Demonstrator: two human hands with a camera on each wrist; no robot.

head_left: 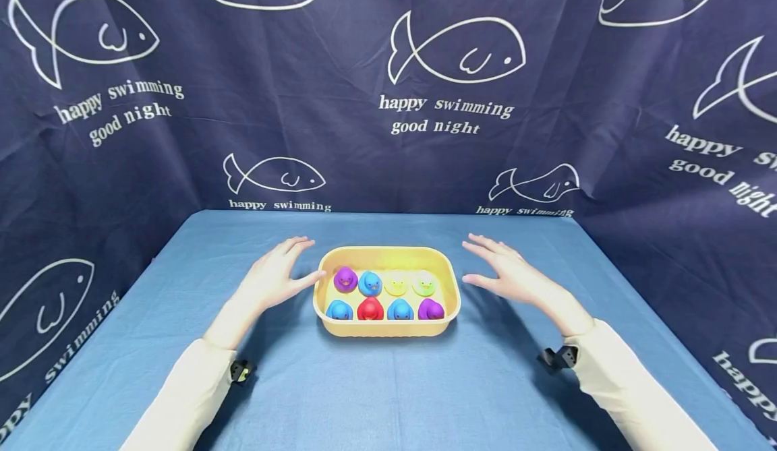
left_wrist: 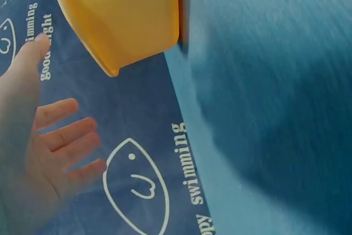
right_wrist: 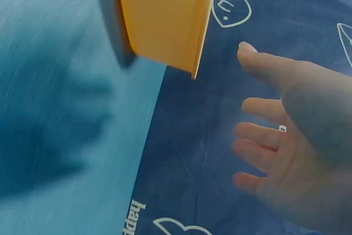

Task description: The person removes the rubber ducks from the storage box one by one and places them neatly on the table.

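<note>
A yellow plastic tub (head_left: 388, 329) stands on the blue cloth, holding several rubber ducks in two rows. Purple (head_left: 345, 280), blue (head_left: 369, 283), yellow (head_left: 397, 284) and green ducks (head_left: 424, 284) make up the far row. In the near row are blue ducks (head_left: 400, 309), a red duck (head_left: 370, 309) and a purple duck (head_left: 431, 309). My left hand (head_left: 278, 274) is by the tub's left side, fingers spread, thumb near the rim; the left wrist view shows it holding nothing. On the right side, my right hand (head_left: 507, 269) hovers just off the tub (right_wrist: 165, 15), fingers extended.
The table (head_left: 388, 397) is covered with plain blue cloth. Behind it and on both sides hang dark blue curtains (head_left: 352, 100) printed with white fish and lettering. A small black device (head_left: 558, 358) is strapped at the right wrist, another (head_left: 241, 371) at the left.
</note>
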